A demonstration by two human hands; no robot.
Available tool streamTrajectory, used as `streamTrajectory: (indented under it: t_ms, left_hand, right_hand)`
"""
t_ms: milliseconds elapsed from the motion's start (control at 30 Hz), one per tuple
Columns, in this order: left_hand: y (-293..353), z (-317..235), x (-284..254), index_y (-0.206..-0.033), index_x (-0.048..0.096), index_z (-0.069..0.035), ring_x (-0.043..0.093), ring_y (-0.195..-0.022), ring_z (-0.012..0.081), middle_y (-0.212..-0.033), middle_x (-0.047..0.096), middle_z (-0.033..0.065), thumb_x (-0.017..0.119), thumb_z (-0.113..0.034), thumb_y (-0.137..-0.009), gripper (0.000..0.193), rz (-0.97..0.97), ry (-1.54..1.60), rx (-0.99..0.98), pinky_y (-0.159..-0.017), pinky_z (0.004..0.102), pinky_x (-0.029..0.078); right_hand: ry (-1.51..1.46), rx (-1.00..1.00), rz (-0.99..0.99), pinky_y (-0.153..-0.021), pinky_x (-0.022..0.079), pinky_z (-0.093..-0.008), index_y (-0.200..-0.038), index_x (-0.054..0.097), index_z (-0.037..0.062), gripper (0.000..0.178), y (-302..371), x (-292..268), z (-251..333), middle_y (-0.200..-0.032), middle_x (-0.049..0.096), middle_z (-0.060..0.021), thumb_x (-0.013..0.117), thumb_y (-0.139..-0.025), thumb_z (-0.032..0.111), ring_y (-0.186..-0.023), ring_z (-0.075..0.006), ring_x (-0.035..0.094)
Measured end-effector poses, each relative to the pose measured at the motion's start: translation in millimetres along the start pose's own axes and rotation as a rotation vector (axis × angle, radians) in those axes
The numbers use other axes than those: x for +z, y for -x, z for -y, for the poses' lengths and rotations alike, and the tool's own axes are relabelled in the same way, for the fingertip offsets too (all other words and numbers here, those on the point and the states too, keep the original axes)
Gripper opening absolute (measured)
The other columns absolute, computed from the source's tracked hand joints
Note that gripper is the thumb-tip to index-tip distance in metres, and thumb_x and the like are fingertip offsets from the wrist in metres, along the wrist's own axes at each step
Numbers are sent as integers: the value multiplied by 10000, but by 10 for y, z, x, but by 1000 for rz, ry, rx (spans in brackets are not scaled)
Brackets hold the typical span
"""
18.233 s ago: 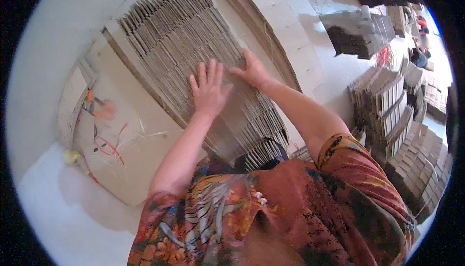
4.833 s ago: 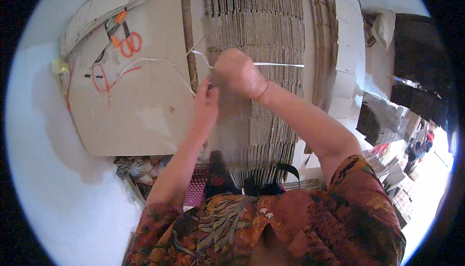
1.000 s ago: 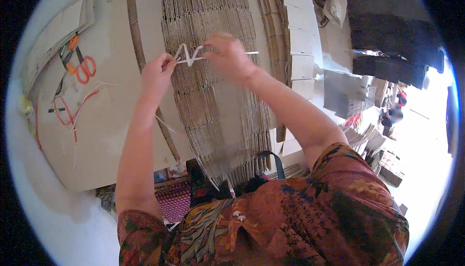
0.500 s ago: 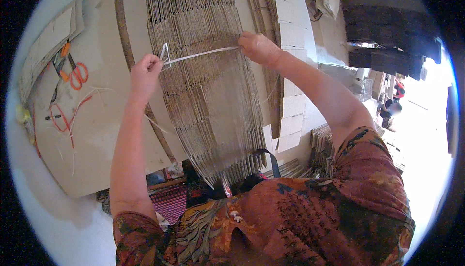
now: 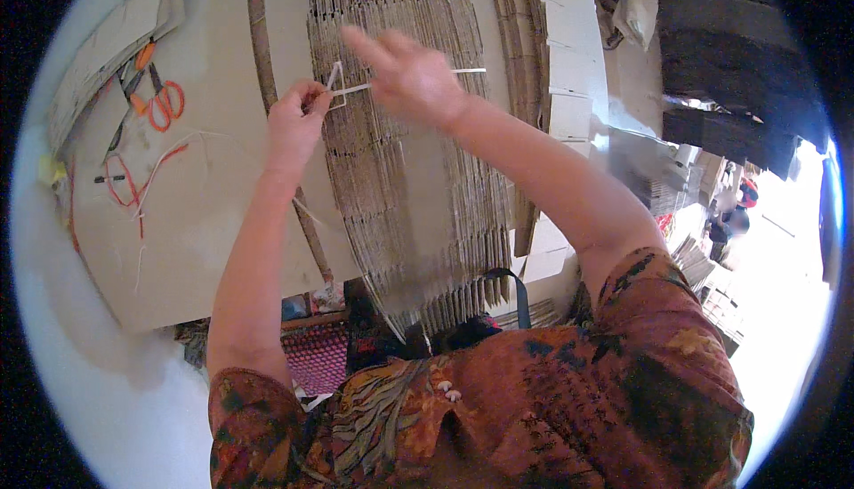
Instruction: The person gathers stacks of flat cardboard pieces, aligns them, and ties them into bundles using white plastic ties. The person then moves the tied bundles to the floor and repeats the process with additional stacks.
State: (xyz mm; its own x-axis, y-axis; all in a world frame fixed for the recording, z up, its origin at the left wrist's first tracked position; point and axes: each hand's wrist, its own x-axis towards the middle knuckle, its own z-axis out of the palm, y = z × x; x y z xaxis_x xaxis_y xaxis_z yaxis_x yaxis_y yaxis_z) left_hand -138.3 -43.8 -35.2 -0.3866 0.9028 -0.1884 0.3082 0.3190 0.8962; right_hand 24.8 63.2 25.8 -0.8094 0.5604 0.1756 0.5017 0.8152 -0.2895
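Note:
A narrow white strap (image 5: 469,70) lies across a long row of cardboard pieces (image 5: 400,8) packed upright on edge. My left hand (image 5: 298,120), at the row's left edge, is closed in a pinch on the strap's end, where it bends into a small white loop (image 5: 335,75); whether the loop is a fold or a separate buckle I cannot tell. Over the row, my right hand (image 5: 418,80) is slightly blurred, its fingers stretched toward the left and apart. It covers the middle of the strap, and nothing shows in its fingers.
On the left of the tabletop (image 5: 213,231) lie orange-handled scissors (image 5: 165,105) and tangled red and white strips (image 5: 147,177). Flat cardboard pieces (image 5: 567,71) line the right side. A dark stack (image 5: 729,44) stands farther right, and a person (image 5: 734,218) is in the distance.
My right hand has let go of the strap on the right and swung left toward my left hand. My left hand keeps its pinch. The whole view has shifted slightly.

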Motion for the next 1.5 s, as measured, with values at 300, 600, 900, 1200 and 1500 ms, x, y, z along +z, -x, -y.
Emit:
streamTrajectory:
  t_ms: [300, 600, 900, 1200, 1500]
  left_hand:
    - [-7, 296, -306, -885, 612, -33, 528, -640, 125, -718, 583, 43, 633, -141, -778, 154, 40, -34, 14, -610, 285, 439]
    - [-29, 125, -322, -751, 577, -66, 544, -813, 165, -825, 573, 22, 557, -267, -861, 230, 63, 773, -427, -615, 288, 396]
    - [-369, 291, 55, -682, 395, -134, 361, -530, 115, -569, 362, -21, 461, -291, -920, 293, -65, 1309, -547, -485, 255, 258]
    - [-610, 211, 251, -624, 368, -152, 266, -402, 103, -497, 283, -37, 499, -300, -881, 324, -214, 966, -705, -392, 279, 172]
    - [-690, 158, 355, -652, 412, -127, 322, -398, 122, -512, 351, -16, 529, -280, -869, 290, -252, 847, -824, -379, 290, 217]
  right_hand:
    - [174, -65, 416, -589, 514, -429, -837, 634, 93, 119, -474, 82, 5, -849, 630, -123, 575, -764, 168, -731, -299, 634]
    - [-1500, 666, -99, -574, 448, -318, -681, 554, 26, 361, -312, 630, 407, -570, 506, -79, 465, -891, 306, -599, -188, 546]
    - [-1308, 899, -300, -529, 404, -306, -550, 397, 37, 437, -323, 393, 689, -518, 436, -53, 384, -920, 268, -483, -148, 416]
    - [-1332, 965, -405, -489, 381, -285, -516, 404, 64, 423, -194, 144, 831, -482, 376, -3, 472, -883, 263, -453, -100, 339]
    - [-1354, 1005, -417, -515, 407, -275, -514, 405, 68, 399, -130, 23, 909, -496, 382, 10, 499, -865, 234, -481, -85, 344]
